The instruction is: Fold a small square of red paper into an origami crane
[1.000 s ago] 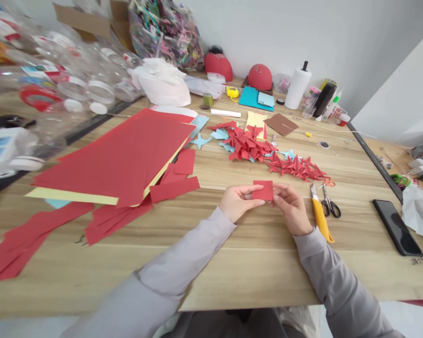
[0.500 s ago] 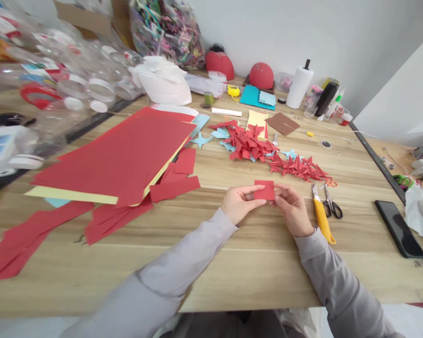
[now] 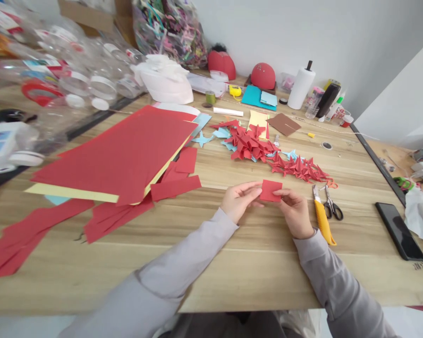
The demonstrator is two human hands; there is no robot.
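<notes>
A small red paper square (image 3: 270, 190) is held up over the table between both hands. My left hand (image 3: 240, 199) pinches its left edge between thumb and fingers. On the lower right side, my right hand (image 3: 296, 211) grips the same square, thumb and forefinger closed on it. Just beyond the hands lies a heap of folded red paper stars (image 3: 250, 143), with a few light blue ones among them. A yellow-handled utility knife (image 3: 323, 218) and black scissors (image 3: 333, 206) rest to the right of my right hand.
Large red paper sheets (image 3: 127, 150) and red paper strips (image 3: 176, 188) cover the left side. A black phone (image 3: 400, 230) lies at the right. Plastic bottles (image 3: 70, 80) crowd the far left. At the back stand a white paper roll (image 3: 301, 88) and a turquoise sheet (image 3: 254, 96).
The red paper square has shifted slightly right and turned a little. My left fingers have moved to its left edge, and my right thumb and forefinger now overlap its right side.
</notes>
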